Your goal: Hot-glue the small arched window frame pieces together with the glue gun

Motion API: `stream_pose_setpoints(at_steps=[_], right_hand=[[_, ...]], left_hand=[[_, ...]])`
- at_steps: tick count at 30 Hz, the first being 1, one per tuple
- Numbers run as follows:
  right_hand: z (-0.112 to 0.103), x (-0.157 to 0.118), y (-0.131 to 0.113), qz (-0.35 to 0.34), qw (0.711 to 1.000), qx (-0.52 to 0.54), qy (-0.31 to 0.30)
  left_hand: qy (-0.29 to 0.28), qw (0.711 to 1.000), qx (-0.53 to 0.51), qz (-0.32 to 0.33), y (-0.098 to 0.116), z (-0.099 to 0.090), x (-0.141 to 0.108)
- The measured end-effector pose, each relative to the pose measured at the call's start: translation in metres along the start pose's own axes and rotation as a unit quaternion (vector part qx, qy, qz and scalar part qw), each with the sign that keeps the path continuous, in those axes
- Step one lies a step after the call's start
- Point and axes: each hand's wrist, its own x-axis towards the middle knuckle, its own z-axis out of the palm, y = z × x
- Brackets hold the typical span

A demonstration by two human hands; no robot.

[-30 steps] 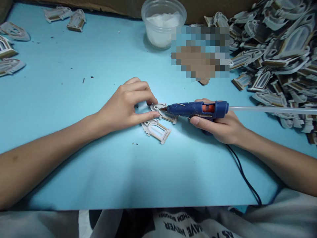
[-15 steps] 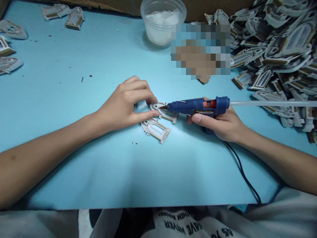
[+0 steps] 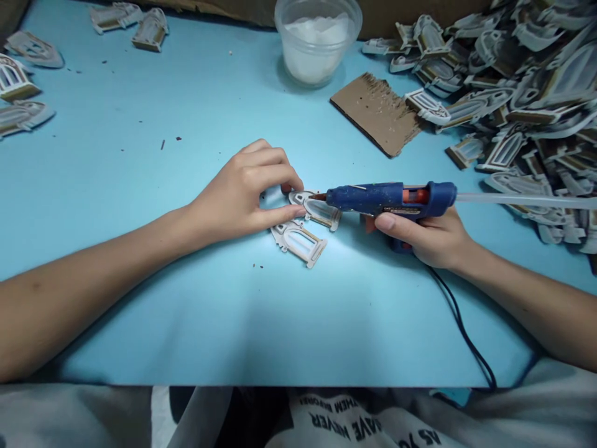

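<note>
My left hand (image 3: 261, 186) pinches the rounded end of a small arched white piece (image 3: 323, 210) between thumb and fingers, on the blue table. My right hand (image 3: 433, 236) is wrapped round the handle of a blue glue gun (image 3: 366, 198), whose tip points left, over the piece's rounded end close to my left fingertips. A clear glue stick (image 3: 517, 199) sticks out of the gun's back. Just below the pinched piece lies a second arched piece (image 3: 301, 244) with tan edging, near my left thumb.
A large heap of arched pieces (image 3: 527, 112) fills the right back. A torn cardboard piece (image 3: 373, 112) lies beside it. A clear tub (image 3: 318, 43) with white contents stands at the back. Several loose pieces lie at the far left. A black cord (image 3: 459, 317) runs to the front edge.
The view has shifted slightly, so most things appear a little further right. The gun's tip has moved slightly right relative to the pinched piece. Both hands keep their grips.
</note>
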Motion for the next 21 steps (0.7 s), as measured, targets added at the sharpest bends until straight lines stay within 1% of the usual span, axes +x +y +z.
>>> stream_pose_setpoints(at_steps=[4,7,9,15,18,21], right_hand=[[-0.0017,0.0027,-0.0023,-0.066,0.998,-0.001,-0.016],[-0.0029,0.0047,-0.0025,-0.112,0.993,0.019,-0.029],[-0.0031,0.0048,-0.0019,-0.114,0.993,0.029,-0.031],[-0.0027,0.0023,-0.0014,-0.058,0.997,0.035,-0.027],[-0.0046,0.0017,-0.0002,-0.066,0.995,0.065,-0.030],[-0.0069,0.0017,0.0022,-0.092,0.992,0.071,-0.051]], left_hand=[[0.003,1.000,0.005,0.006,-0.0007,0.0005,-0.0007],[0.003,1.000,0.001,0.005,-0.0009,0.0005,-0.0011],[0.001,1.000,-0.001,0.000,-0.0007,0.0002,-0.0011],[0.002,1.000,-0.004,-0.001,-0.0005,0.0002,-0.0003],[0.001,1.000,-0.004,0.000,-0.0012,0.0004,-0.0001],[0.002,1.000,-0.001,0.001,-0.0015,0.0000,-0.0005]])
